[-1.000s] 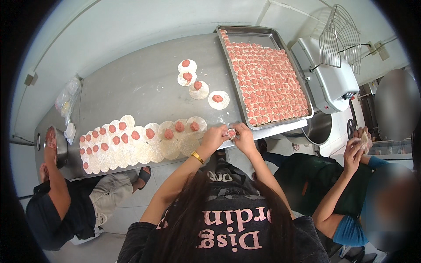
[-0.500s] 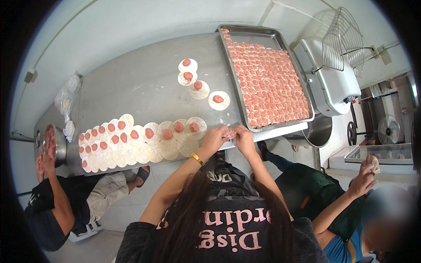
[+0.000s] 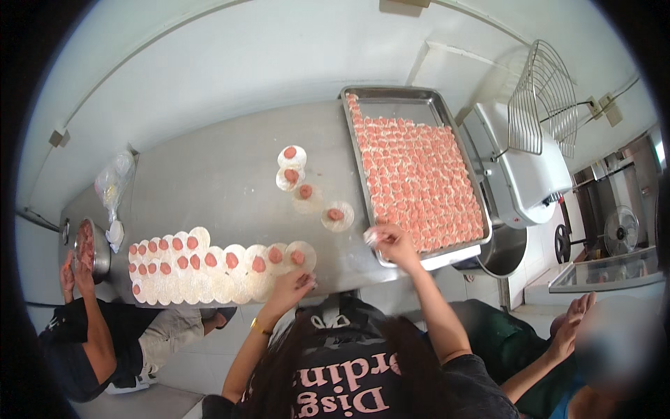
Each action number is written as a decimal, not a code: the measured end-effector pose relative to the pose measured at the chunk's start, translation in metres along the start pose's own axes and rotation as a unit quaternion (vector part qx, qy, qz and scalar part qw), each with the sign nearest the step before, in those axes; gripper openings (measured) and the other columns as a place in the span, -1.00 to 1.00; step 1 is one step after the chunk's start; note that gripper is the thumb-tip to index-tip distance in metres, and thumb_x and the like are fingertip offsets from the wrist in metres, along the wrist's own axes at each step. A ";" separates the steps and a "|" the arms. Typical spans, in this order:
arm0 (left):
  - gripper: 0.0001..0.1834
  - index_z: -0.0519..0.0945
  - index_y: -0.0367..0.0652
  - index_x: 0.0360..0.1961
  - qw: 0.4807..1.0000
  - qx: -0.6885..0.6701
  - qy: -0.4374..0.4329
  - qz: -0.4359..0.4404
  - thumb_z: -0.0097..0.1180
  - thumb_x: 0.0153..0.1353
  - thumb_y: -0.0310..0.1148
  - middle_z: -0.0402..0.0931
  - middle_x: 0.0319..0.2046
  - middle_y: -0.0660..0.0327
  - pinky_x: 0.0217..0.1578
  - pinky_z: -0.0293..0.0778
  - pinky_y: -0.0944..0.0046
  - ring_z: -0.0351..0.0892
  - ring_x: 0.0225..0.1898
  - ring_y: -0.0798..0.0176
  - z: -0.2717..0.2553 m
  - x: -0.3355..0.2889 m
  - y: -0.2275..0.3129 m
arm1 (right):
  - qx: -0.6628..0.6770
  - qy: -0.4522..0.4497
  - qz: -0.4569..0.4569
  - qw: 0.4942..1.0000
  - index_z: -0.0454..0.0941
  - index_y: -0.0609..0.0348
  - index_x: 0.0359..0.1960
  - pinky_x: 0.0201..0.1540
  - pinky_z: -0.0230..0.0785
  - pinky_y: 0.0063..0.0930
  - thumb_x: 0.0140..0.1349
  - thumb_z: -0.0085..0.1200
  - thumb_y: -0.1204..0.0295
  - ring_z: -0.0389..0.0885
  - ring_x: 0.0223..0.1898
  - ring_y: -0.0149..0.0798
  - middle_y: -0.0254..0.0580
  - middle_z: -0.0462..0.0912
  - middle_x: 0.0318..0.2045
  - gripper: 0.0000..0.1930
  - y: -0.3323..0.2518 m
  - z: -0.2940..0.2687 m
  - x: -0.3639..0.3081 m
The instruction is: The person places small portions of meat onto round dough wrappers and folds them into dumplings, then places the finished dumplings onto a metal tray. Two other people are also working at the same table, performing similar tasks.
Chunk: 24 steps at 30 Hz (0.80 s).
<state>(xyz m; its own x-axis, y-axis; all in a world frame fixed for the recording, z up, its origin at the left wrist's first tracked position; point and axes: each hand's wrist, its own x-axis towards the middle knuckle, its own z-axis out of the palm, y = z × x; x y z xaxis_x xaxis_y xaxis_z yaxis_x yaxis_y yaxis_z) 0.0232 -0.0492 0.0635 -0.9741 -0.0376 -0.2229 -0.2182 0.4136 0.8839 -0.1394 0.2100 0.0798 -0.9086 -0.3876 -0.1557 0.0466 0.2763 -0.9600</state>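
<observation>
My right hand point(image 3: 396, 247) is closed round a small filled dumpling point(image 3: 375, 236), held at the lower left edge of the metal tray point(image 3: 357, 157). Rows of open-topped dumplings point(image 3: 419, 178) with pink filling cover most of that tray. Down by the table's front edge, my left hand point(image 3: 292, 289) has loosely bent, parted fingers with nothing seen in them. Just beside it ends a band of overlapping round wrappers point(image 3: 230, 283), several topped with dabs of pink filling. Farther back lie loose topped wrappers, the nearest one point(image 3: 338, 217) left of my right hand.
At far left a person's hands point(image 3: 78, 269) work at a metal bowl of pink filling point(image 3: 101, 251). A plastic bag point(image 3: 114, 181) lies by the wall. Right of the tray stand a white machine with a wire guard point(image 3: 520, 164) and a metal bowl. Another person's hand point(image 3: 569, 328) is at right.
My hands have parted: the right carried the dumpling toward the tray's edge, and the left moved left and down toward the wrappers. The view has tilted, so the table sits lower.
</observation>
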 end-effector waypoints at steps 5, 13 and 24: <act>-0.74 0.53 -0.26 -0.22 0.994 0.048 0.053 -0.083 0.23 0.05 -0.45 0.58 -0.38 0.13 -0.31 0.54 0.27 0.59 -0.32 0.27 -0.030 -0.047 -0.005 | 0.075 0.046 -0.047 0.995 0.57 0.26 -0.13 -0.17 0.42 -0.56 -0.08 0.13 0.68 0.57 -0.24 -0.45 -0.33 0.63 -0.26 -0.63 -0.021 -0.129 0.131; -0.74 0.56 -0.29 -0.25 0.950 0.029 0.120 -0.287 0.25 -0.05 -0.60 0.60 -0.38 0.17 -0.33 0.55 0.33 0.61 -0.35 0.31 -0.023 -0.123 -0.005 | -0.245 0.153 -0.038 0.957 0.63 0.15 -0.34 -0.31 0.43 -0.38 -0.23 0.30 0.43 0.61 -0.43 -0.23 -0.18 0.65 -0.48 -0.70 0.023 -0.226 0.364; -0.71 0.56 -0.33 -0.25 0.937 0.063 0.103 -0.329 0.25 -0.07 -0.57 0.61 -0.36 0.06 -0.38 0.56 0.30 0.65 -0.41 0.18 0.006 -0.145 0.004 | -0.522 0.026 -0.081 0.848 0.62 0.13 -0.54 -0.24 0.46 -0.21 -0.21 0.23 0.46 0.61 -0.36 0.03 0.02 0.63 -0.48 -0.88 0.034 -0.222 0.396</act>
<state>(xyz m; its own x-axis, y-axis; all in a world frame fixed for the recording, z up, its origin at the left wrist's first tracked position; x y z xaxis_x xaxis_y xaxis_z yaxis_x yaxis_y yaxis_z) 0.1636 -0.0369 0.0972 -0.6251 -0.4914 -0.6064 -0.7790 0.3436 0.5245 -0.5903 0.2611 0.0372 -0.8862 -0.4632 -0.0038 -0.4497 0.8622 -0.2333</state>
